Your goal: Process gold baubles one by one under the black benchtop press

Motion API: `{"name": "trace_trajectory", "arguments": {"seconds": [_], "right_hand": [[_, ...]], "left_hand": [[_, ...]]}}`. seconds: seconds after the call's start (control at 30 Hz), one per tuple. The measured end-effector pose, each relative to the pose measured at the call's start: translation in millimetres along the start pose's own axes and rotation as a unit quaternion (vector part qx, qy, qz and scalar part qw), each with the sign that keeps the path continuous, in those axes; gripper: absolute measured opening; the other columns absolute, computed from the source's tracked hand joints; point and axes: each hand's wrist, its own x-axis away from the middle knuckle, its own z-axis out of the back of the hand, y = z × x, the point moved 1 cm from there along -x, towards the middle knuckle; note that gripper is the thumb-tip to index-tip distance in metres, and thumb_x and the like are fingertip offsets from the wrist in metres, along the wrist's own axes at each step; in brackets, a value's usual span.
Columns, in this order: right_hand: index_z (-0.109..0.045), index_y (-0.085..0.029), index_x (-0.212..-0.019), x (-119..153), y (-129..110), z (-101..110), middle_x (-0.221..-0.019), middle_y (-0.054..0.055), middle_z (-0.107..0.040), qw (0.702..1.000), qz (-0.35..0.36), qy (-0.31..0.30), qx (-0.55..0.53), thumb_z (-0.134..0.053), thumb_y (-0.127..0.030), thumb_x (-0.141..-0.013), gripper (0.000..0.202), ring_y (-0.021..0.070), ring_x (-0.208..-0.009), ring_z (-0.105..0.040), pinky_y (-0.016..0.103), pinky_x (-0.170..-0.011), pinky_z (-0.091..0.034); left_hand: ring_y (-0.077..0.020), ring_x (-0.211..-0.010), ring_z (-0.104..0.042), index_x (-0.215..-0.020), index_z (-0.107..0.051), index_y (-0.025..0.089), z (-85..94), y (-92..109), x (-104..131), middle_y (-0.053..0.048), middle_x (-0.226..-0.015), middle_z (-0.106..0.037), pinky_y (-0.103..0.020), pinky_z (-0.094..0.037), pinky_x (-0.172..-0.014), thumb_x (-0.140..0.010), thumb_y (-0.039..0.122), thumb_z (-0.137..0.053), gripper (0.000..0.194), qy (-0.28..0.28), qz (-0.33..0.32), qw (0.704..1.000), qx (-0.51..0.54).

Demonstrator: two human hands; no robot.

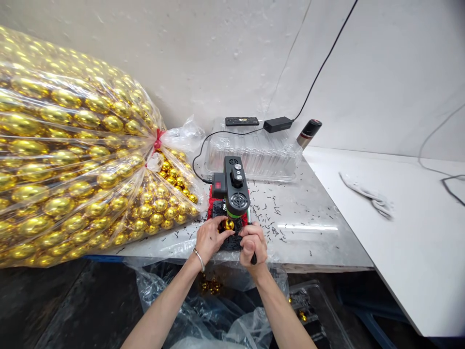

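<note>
A small gold ball (229, 224) sits beneath the front end of a black device (236, 186) with round vents and a green ring. The thumb and fingers of my left hand (211, 238) are pinched on this ball. My right hand (253, 244), just to the right, is wrapped round a black handle (254, 259) that points down toward me. Under the device lies a red and black base (232, 241), partly hidden by my hands.
Large clear bags of gold balls (65, 155) fill the left. Behind the device stand stacked clear trays (254, 155) with a black adapter (278, 124). Black scraps litter the metal table (319, 242). Below its edge hangs a plastic bag (218, 315) with gold balls.
</note>
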Motion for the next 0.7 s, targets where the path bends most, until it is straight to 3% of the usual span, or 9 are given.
{"name": "trace_trajectory", "arguments": {"seconds": [0.23,0.37,0.5,0.6,0.7], "right_hand": [[-0.047,-0.021,-0.072,2.4,0.5,0.5,-0.072,0.001,-0.051,1.0,0.006,-0.02,0.001,-0.032,-0.016,-0.091,0.025,0.0139,-0.067,-0.053,0.035,-0.07,-0.048],[-0.045,-0.02,-0.064,-31.6,-19.6,10.4,-0.064,0.0,-0.048,0.999,-0.045,-0.007,-0.024,-0.035,-0.01,-0.088,0.028,0.0141,-0.066,-0.052,0.029,-0.058,-0.042],[-0.043,-0.02,-0.063,-66.0,-36.6,17.9,-0.064,0.0,-0.048,0.995,-0.094,-0.035,-0.02,-0.038,-0.009,-0.089,0.028,0.0132,-0.066,-0.051,0.029,-0.061,-0.04],[-0.042,-0.02,-0.064,-69.6,-38.5,18.1,-0.063,0.0,-0.047,0.995,-0.085,-0.039,-0.018,-0.038,-0.009,-0.089,0.028,0.0129,-0.066,-0.05,0.028,-0.061,-0.039],[-0.042,-0.02,-0.065,-61.1,-35.5,16.2,-0.063,0.0,-0.047,0.997,-0.073,-0.031,-0.018,-0.037,-0.008,-0.088,0.027,0.0136,-0.067,-0.051,0.029,-0.061,-0.039]], "left_hand": [[-0.0214,-0.084,-0.064,-0.11,-0.067,0.021,-3.0,-3.8,-1.3,-0.006,-0.091,-0.072,-0.029,-0.045,-0.073,-0.078,0.04,-0.067,0.037,0.009,-0.019,1.0,0.007],[-0.0208,-0.082,-0.064,-0.107,-0.068,0.021,-0.9,-4.6,-1.1,-0.006,-0.09,-0.072,-0.029,-0.046,-0.074,-0.074,0.038,-0.07,0.037,0.016,-0.018,0.999,0.049],[-0.0178,-0.07,-0.061,-0.105,-0.068,0.019,6.8,-8.9,17.9,-0.003,-0.082,-0.071,-0.028,-0.046,-0.068,-0.072,0.046,-0.069,0.042,0.025,0.014,0.986,0.166],[-0.0158,-0.065,-0.058,-0.097,-0.07,0.017,4.5,-17.2,47.2,-0.002,-0.075,-0.068,-0.027,-0.045,-0.063,-0.067,0.055,-0.07,0.048,-0.055,0.058,0.954,0.287],[-0.0131,-0.059,-0.056,-0.08,-0.069,0.014,-11.6,-29.1,81.8,-0.001,-0.067,-0.065,-0.025,-0.044,-0.057,-0.061,0.065,-0.071,0.054,-0.172,0.163,0.878,0.416]]}}
